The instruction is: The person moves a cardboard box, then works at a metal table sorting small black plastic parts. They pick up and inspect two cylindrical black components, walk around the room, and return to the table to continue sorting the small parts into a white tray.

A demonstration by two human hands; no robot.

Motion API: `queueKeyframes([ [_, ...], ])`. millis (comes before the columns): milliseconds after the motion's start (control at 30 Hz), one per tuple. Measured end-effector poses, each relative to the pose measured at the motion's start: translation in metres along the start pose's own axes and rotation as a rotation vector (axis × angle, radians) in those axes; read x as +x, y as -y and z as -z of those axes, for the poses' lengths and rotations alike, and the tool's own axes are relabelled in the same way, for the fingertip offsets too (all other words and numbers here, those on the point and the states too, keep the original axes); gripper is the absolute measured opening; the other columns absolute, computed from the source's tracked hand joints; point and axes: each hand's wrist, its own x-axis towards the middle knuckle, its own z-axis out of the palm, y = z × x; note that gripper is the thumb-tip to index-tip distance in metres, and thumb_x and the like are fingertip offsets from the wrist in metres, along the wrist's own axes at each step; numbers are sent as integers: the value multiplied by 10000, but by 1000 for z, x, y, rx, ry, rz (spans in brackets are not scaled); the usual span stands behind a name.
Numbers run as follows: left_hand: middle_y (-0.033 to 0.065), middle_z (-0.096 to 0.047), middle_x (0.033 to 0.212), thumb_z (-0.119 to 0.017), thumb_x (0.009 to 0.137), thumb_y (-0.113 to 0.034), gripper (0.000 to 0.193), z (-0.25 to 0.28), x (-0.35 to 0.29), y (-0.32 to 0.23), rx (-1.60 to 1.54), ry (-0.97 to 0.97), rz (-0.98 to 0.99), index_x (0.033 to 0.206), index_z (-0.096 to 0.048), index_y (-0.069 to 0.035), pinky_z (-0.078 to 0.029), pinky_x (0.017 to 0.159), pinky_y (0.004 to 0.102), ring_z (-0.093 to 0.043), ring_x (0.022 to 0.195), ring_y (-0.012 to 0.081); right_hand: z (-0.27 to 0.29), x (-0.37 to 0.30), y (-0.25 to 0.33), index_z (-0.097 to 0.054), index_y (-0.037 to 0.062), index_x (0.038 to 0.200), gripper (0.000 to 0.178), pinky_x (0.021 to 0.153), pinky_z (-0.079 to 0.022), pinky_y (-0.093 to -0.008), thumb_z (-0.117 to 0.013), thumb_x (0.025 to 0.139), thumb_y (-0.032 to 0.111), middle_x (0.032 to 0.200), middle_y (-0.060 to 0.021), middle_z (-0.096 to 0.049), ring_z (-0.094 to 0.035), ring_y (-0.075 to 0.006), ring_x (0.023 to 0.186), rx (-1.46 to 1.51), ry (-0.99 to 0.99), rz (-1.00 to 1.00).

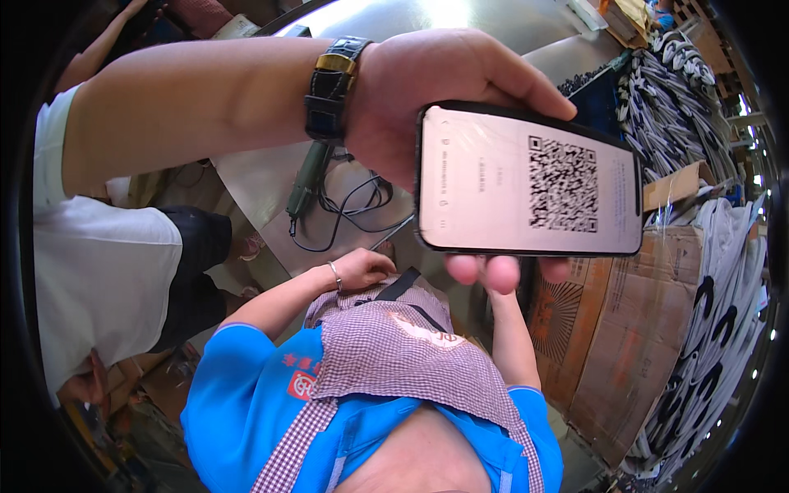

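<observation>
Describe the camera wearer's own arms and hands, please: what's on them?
Both arms come out of short blue sleeves. The left hand is ungloved, with a thin silvery bracelet at the wrist. The right forearm shows nothing worn on its visible part; the right hand is hidden.

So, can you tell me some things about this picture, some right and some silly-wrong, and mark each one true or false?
1. A co-worker's hand holds a black-edged rectangular phone. True.
2. The phone's screen is blank. False: it shows a square black-and-white code.
3. A slim dark green tool with a dark cord lies on the shiny grey metal table. True.
4. The person's left hand has a silver-coloured bracelet at its wrist. True.
5. The person wears only plain red. False: the shirt is bright blue and the cloth apron is checked.
</observation>
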Motion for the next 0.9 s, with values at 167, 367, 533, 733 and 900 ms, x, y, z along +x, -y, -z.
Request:
queueKeyframes([
  [167, 118, -675, 847, -667, 820, -105, 157, 8, 3, -5, -39, -176, 111, 963, -671, -40, -506, 754, 342, -662, 774, 232, -5, 39, -15, -638, 11, 1093, 249, 861, -496, -382, -636, 846, 48, 1035, -161, -660, -625, -293, 969, -232, 44, 311],
  [367, 145, -686, 859, -658, 839, -53, 159, 4, 5, -13, -83, -332, 199, 991, -682, -12, -540, 681, 331, -679, 739, 250, 17, 55, 30, -695, 58, 985, 167, 714, -548, -343, -687, 844, 146, 895, -116, -706, -698, -259, 801, -333, 193, 102],
  [533, 144, -680, 860, -667, 825, -36, 144, 3, 12, -34, -132, -416, 240, 965, -688, -9, -535, 671, 325, -674, 738, 257, 28, 91, 19, -699, 57, 1039, 243, 676, -542, -304, -730, 805, 117, 810, -91, -700, -678, -177, 723, -204, 173, 28],
  [733, 113, -653, 794, -682, 820, -8, 109, 16, 31, -66, -222, -537, 155, 928, -675, 6, -513, 629, 292, -648, 690, 207, 20, 243, 49, -683, 29, 1044, 259, 672, -530, -297, -720, 813, 141, 771, -96, -696, -665, -156, 693, -123, -16, 112],
  [900, 108, -650, 783, -687, 795, -18, 124, 33, 27, -56, -223, -539, 183, 919, -674, -18, -508, 611, 321, -635, 670, 249, -52, 366, 63, -658, 30, 1091, 365, 758, -546, -350, -755, 788, 207, 889, -125, -713, -694, -232, 821, -206, 143, 99],
])
